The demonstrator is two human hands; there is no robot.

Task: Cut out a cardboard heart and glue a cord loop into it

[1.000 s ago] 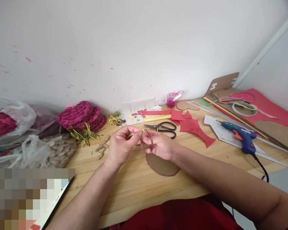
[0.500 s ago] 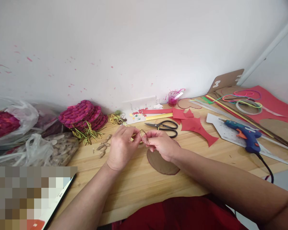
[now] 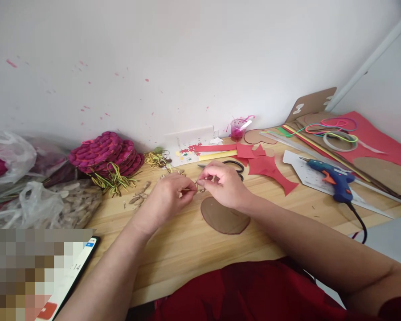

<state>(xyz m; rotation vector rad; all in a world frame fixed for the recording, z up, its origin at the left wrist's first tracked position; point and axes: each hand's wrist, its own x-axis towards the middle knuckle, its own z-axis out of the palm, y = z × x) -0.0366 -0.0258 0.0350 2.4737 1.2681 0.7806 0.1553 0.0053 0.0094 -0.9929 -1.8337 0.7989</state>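
My left hand (image 3: 169, 196) and my right hand (image 3: 224, 183) meet over the wooden table (image 3: 187, 249), fingertips pinched together on a thin yellow-and-brown cord (image 3: 197, 186) that forms a small loop between them. Both hands are closed on it. A brown cardboard disc (image 3: 223, 217) lies flat on the table just below my right hand. Black scissors (image 3: 234, 166) lie right behind my right hand, partly hidden by it.
A stack of magenta woven rounds (image 3: 103, 154) with yellow-green cords sits at back left, beside plastic bags (image 3: 36, 205). Red paper cut-outs (image 3: 269, 171), a blue glue gun (image 3: 330, 180) with its cable, coloured cords and tape (image 3: 339, 140) lie to the right. A phone (image 3: 70, 276) lies at front left.
Both hands have dropped closer to the table and drawn the cord loop smaller; the view has tilted slightly down. My right hand now covers part of the scissors.
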